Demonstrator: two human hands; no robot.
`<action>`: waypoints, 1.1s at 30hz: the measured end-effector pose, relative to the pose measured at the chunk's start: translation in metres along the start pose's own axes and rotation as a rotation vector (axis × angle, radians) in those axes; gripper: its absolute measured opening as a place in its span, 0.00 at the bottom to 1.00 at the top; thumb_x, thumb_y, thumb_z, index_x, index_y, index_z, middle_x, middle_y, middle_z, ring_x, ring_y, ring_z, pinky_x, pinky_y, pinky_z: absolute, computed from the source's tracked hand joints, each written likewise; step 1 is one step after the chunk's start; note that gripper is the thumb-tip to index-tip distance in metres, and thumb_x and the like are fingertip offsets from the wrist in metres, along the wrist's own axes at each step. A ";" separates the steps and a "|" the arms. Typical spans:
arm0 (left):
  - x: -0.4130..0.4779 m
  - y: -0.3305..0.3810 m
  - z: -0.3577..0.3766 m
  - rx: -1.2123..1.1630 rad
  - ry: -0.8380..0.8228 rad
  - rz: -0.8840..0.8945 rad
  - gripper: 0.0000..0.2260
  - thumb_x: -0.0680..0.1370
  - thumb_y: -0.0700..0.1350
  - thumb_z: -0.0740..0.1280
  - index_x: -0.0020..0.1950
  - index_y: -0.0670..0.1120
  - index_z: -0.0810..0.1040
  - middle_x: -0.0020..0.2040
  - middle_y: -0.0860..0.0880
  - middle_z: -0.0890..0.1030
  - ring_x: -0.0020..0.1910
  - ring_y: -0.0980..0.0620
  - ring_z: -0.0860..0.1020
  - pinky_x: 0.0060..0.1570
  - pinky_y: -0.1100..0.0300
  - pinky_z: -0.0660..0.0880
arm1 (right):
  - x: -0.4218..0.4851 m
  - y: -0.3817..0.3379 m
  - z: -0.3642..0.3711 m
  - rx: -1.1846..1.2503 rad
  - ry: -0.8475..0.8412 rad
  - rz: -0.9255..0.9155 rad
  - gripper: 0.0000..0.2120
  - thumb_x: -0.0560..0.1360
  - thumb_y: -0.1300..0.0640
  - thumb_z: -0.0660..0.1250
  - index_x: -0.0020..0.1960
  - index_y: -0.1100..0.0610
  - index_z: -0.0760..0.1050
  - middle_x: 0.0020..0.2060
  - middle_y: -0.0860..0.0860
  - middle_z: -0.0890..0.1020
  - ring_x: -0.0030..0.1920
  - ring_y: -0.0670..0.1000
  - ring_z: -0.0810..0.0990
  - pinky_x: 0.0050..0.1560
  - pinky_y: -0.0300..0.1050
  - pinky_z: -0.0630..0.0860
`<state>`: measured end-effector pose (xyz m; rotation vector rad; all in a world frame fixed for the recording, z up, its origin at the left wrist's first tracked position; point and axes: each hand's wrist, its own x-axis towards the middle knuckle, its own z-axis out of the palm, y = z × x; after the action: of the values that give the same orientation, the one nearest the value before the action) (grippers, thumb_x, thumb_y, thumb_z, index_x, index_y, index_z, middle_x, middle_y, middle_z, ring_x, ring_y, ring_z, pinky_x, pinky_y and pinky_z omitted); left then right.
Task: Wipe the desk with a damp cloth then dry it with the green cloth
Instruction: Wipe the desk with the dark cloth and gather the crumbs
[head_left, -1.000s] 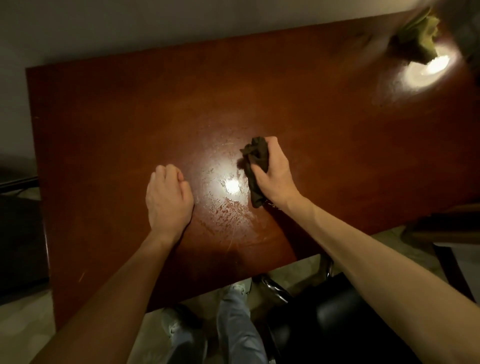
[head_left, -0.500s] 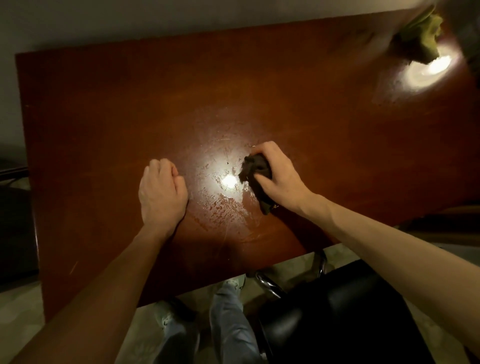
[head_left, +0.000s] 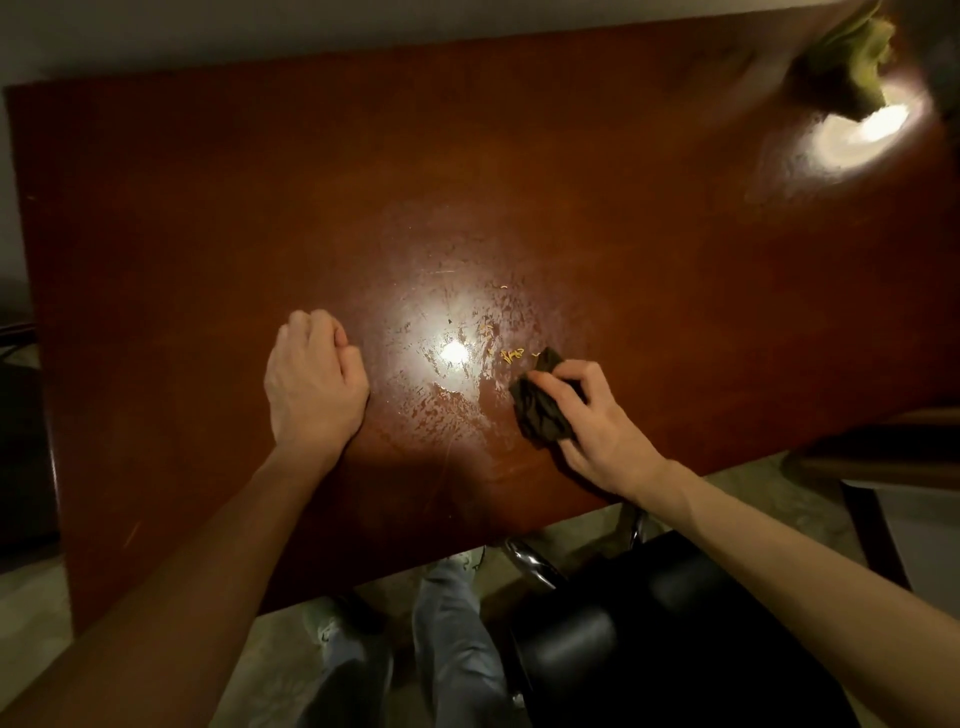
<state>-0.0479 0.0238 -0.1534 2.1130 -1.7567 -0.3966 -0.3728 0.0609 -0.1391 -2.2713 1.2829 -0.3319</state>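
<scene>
A glossy reddish-brown desk (head_left: 208, 218) fills the view. My right hand (head_left: 597, 426) grips a dark crumpled damp cloth (head_left: 540, 408) and presses it on the desk near the front edge. Wet streaks (head_left: 447, 410) and a few small yellowish crumbs (head_left: 511, 355) lie just left of the cloth, around a bright light reflection. My left hand (head_left: 311, 384) rests on the desk with its fingers curled under, holding nothing. The green cloth (head_left: 852, 57) lies bunched at the far right corner.
A black chair (head_left: 649, 639) stands at the desk's front right, beside my legs. Dark furniture (head_left: 883, 447) sits to the right of the desk. A wall runs along the desk's far edge.
My right hand has dragged the dark cloth to the right and toward the front edge, uncovering small crumbs. My left hand stays in place.
</scene>
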 end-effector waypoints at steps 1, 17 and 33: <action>0.000 0.000 0.000 0.003 0.002 0.000 0.03 0.78 0.40 0.61 0.46 0.46 0.67 0.45 0.48 0.69 0.43 0.48 0.68 0.42 0.52 0.64 | 0.000 0.000 0.000 -0.017 0.003 -0.019 0.24 0.79 0.62 0.62 0.74 0.66 0.68 0.67 0.60 0.67 0.68 0.61 0.70 0.71 0.53 0.72; 0.000 0.001 0.000 0.008 -0.009 0.002 0.03 0.78 0.40 0.61 0.46 0.45 0.68 0.45 0.48 0.70 0.43 0.48 0.69 0.41 0.51 0.66 | 0.008 -0.010 0.017 0.080 0.177 0.095 0.22 0.67 0.69 0.68 0.61 0.62 0.78 0.60 0.53 0.78 0.57 0.54 0.70 0.59 0.46 0.69; 0.000 0.002 -0.001 0.009 -0.016 -0.002 0.04 0.78 0.41 0.61 0.46 0.46 0.67 0.44 0.48 0.69 0.43 0.48 0.68 0.41 0.50 0.67 | 0.052 -0.008 -0.042 0.484 0.565 0.672 0.14 0.74 0.63 0.76 0.57 0.55 0.78 0.49 0.45 0.82 0.50 0.36 0.81 0.49 0.32 0.79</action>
<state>-0.0492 0.0236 -0.1518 2.1235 -1.7692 -0.4080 -0.3583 0.0074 -0.1015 -1.2810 1.8941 -0.9463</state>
